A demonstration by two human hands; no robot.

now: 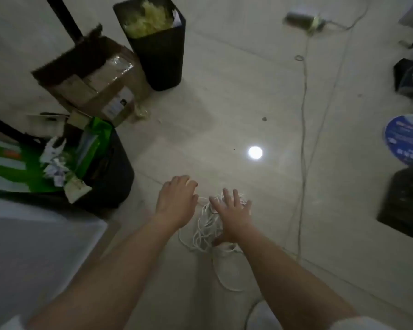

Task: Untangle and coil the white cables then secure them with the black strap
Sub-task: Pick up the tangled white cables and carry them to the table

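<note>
A tangled bunch of white cables (206, 228) lies on the pale tiled floor in front of me, with loose loops trailing toward me. My right hand (233, 211) is spread flat over the tangle, fingers apart, covering its far part. My left hand (177, 200) hovers just left of the bunch with fingers loosely curled, close to a strand; whether it touches the cable I cannot tell. No black strap shows in the view.
A black bin (161, 44) full of pale shreds and a cardboard box (93, 79) stand at the far left. Another black bin (110, 172) with green packaging sits near left. A thin cord (303, 139) runs across the floor on the right, past dark objects (405, 208).
</note>
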